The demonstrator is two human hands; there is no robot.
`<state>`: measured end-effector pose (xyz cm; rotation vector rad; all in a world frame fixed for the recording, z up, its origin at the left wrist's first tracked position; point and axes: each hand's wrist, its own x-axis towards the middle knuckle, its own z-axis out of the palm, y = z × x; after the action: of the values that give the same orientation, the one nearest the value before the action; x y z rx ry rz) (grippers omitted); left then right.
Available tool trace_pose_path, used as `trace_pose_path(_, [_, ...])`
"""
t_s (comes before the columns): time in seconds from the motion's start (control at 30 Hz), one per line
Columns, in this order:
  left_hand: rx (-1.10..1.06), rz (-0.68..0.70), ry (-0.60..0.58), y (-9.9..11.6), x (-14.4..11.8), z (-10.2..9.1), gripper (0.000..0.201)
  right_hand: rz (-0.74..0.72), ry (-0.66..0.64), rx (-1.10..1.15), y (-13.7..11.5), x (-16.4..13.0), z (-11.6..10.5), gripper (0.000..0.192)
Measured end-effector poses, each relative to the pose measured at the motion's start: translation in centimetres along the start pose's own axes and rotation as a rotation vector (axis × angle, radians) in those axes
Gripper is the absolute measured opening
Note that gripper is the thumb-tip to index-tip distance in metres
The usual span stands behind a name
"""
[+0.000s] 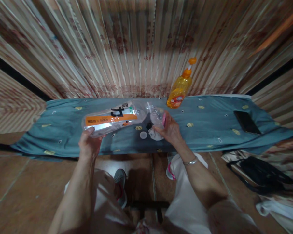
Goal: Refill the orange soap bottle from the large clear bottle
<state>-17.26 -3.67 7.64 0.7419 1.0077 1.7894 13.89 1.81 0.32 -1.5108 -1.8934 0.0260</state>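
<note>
L hand (89, 143) grips the near end of a clear plastic pack (111, 120) w/ an orange band and black print; fingers curled under, thumb on top, so the pack is lifted off the cloth and held roughly level, prob. to keep its contents from sliding; the pack stretches to the right, toward the other hand; R hand (169, 128) is closed loosely round a small clear container (158, 118) w/ a pink edge, fingers wrapped on the far side, palm facing in; looks tilted, mouth toward the pack's open end, though the plastic is too blurred to tell if the two touch; a silver bracelet (190, 161) sits on that wrist

Below the hands, on the blue-grey patterned cloth (63, 123), lie a small white round cap (143, 135) and a crumpled bit of white stuff (156, 135) just under the R hand; set down close, within easy reach

Further out: an orange bottle (179, 89) w/ a pull-top stands upright at the back of the cloth, near the corrugated wall, apart from the work; a dark phone (246, 122) lies flat far right, well apart; a black bag (261, 174) rests on the floor at right; person is seated, knees in pale trousers and shoes on brown tile below the cloth's edge
</note>
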Motion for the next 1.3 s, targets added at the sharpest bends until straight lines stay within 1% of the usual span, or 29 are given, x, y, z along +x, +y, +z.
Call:
trace_pose_path(0.1, [-0.018,0.011,0.02,0.2,-0.1,0.3,0.06,-0.002,0.003,-0.006,-0.1,0.0,0.0,0.09])
trace_pose_path(0.2, [-0.015,0.031,0.01,0.3,-0.1,0.7,0.055,-0.001,-0.001,-0.02,-0.1,-0.1,0.0,0.091])
trace_pose_path(0.4, [-0.048,0.051,0.042,0.5,-0.1,1.1,0.047,-0.018,-0.008,-0.018,-0.2,-0.1,-0.1,0.092])
trace_pose_path(0.67, [-0.042,0.076,0.052,0.8,-0.3,1.6,0.049,-0.011,-0.018,-0.019,-0.4,-0.1,-0.2,0.091])
trace_pose_path(0.97, [-0.048,0.096,0.073,0.5,-0.1,1.8,0.054,-0.014,-0.017,-0.016,-0.3,-0.2,-0.2,0.089])
trace_pose_path(1.13, [-0.05,0.099,0.112,0.6,-0.2,1.8,0.053,-0.017,-0.027,-0.032,-0.5,-0.3,-0.3,0.089])
trace_pose_path(1.3, [-0.066,0.1,0.093,0.9,-0.5,1.8,0.054,-0.035,-0.021,-0.044,-0.6,-0.3,-0.3,0.086])
